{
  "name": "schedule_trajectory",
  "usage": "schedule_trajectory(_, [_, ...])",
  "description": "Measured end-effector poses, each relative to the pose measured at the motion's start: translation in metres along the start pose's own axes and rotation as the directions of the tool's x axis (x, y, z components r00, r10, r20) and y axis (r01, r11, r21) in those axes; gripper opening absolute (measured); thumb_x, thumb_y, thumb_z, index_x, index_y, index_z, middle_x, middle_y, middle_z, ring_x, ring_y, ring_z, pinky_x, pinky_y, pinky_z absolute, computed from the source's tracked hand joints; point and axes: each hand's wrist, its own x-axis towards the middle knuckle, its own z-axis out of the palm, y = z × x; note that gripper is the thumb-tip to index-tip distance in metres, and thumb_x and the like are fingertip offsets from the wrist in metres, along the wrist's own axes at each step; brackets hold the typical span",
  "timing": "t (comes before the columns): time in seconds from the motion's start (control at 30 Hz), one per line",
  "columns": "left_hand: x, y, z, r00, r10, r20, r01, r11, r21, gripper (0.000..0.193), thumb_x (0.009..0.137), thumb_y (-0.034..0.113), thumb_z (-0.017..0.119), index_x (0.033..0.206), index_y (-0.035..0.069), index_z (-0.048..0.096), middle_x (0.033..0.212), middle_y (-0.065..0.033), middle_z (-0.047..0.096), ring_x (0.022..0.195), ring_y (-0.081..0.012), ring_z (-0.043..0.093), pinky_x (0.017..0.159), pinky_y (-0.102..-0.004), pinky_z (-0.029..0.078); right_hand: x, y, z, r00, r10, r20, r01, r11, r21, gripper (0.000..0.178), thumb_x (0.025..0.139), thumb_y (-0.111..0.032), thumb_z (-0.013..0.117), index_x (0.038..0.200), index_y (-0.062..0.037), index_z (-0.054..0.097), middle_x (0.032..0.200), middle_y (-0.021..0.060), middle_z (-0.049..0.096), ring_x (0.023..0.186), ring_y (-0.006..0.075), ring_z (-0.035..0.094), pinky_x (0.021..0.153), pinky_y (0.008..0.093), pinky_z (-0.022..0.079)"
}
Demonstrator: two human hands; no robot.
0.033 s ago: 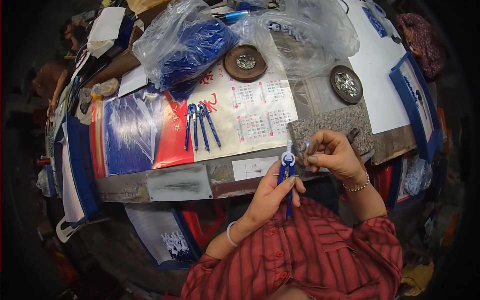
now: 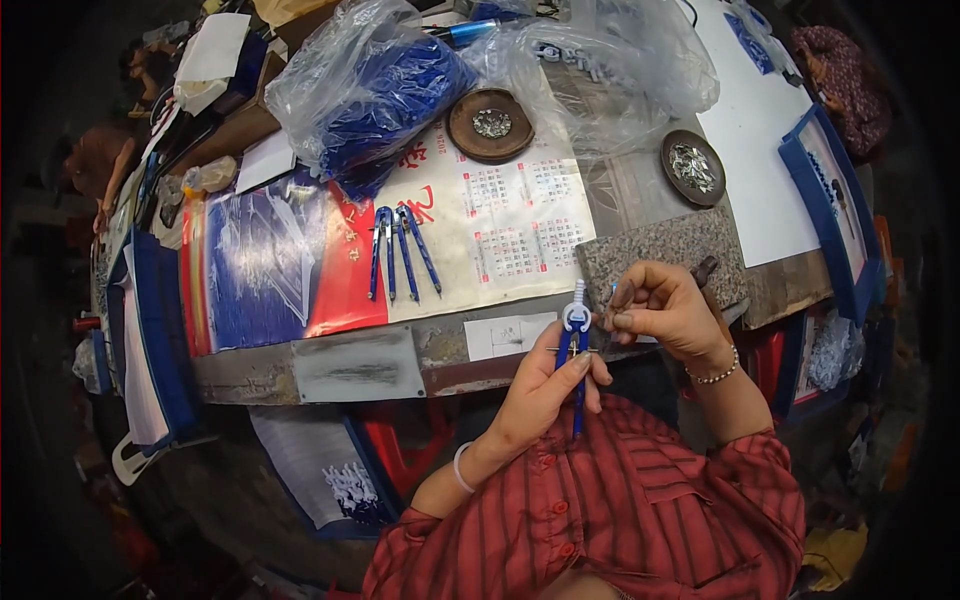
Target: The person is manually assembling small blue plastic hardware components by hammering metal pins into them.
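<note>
Your compass: smooth plastic head, glossy legs, metal cross-screw. Before you: matt stone slab, glossy printed paper sheet, crinkled, shiny plastic bag. Your shirt: matt cloth.

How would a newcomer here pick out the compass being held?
Start at the worktable and find the speckled stone slab near its front edge. Below and left of it in the picture, the left hand holds the compass, blue-legged with a white head. Unlike the other compasses lying on the calendar poster, it is held off the table.

Stone slab blocks beyond the right grip; calendar leftward is passable.
</note>
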Motion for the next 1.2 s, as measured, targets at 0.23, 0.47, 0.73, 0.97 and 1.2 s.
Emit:
schedule_trajectory(0.23, [0.002,0.0,0.002,1.0,0.029,-0.002,-0.029,1.0,0.008,0.034,0.097,0.016,0.043,0.126,0.001,0.035,0.088,-0.0091,0.058,0.063,-0.0119,0.057,0.064,-0.0226,0.047,0.0,0.003,0.001,0.999,0.034,-0.01,-0.035,0.999,-0.026,0.019,0.078,0.003,0.067,0.093,0.0011,0.057,0.081,0.0097,0.064,0.074,0.0137,0.064,0.064,0.0225,0.054])
schedule_trajectory(0.47, [0.003,-0.004,-0.001,1.0,0.026,0.008,-0.026,1.0,0.011,0.03,0.096,0.015,0.044,0.123,0.003,0.038,0.089,-0.012,0.057,0.064,-0.0145,0.058,0.063,-0.0249,0.048,-0.004,0.009,0.004,0.997,0.058,0.053,-0.057,0.998,-0.025,0.011,0.087,-0.004,0.061,0.096,0.0002,0.057,0.082,0.0062,0.064,0.068,0.0077,0.06,0.062,0.019,0.05])
schedule_trajectory(0.73, [0.005,-0.006,-0.001,0.997,0.071,-0.014,-0.07,0.996,0.056,0.029,0.096,0.014,0.045,0.121,0.002,0.039,0.088,-0.0106,0.056,0.066,-0.0146,0.058,0.063,-0.0248,0.049,-0.012,0.005,0.022,1.0,0.011,0.023,-0.006,0.979,-0.203,0.01,0.088,-0.002,0.055,0.098,0.0008,0.056,0.085,0.0053,0.061,0.073,0.0074,0.057,0.064,0.0201,0.046])
schedule_trajectory(0.97, [0.004,-0.008,-0.001,0.996,0.088,-0.026,-0.084,0.988,0.127,0.035,0.096,0.012,0.043,0.128,0.001,0.033,0.089,-0.01,0.056,0.068,-0.0142,0.059,0.063,-0.0254,0.05,-0.012,0.008,0.022,0.998,-0.042,0.041,0.052,0.955,-0.292,0.01,0.087,0.002,0.054,0.096,0.0003,0.052,0.085,0.0034,0.057,0.078,0.0078,0.055,0.069,0.0218,0.045])
schedule_trajectory(1.2, [0.005,-0.01,-0.002,0.992,0.123,-0.025,-0.115,0.97,0.215,0.038,0.096,0.011,0.043,0.13,0.0,0.031,0.09,-0.0101,0.056,0.068,-0.0134,0.058,0.064,-0.0256,0.05,-0.009,0.009,0.023,0.999,-0.041,0.016,0.044,0.949,-0.313,0.01,0.085,0.002,0.054,0.093,-0.0012,0.05,0.082,0.0016,0.056,0.075,0.0061,0.054,0.067,0.0214,0.044])
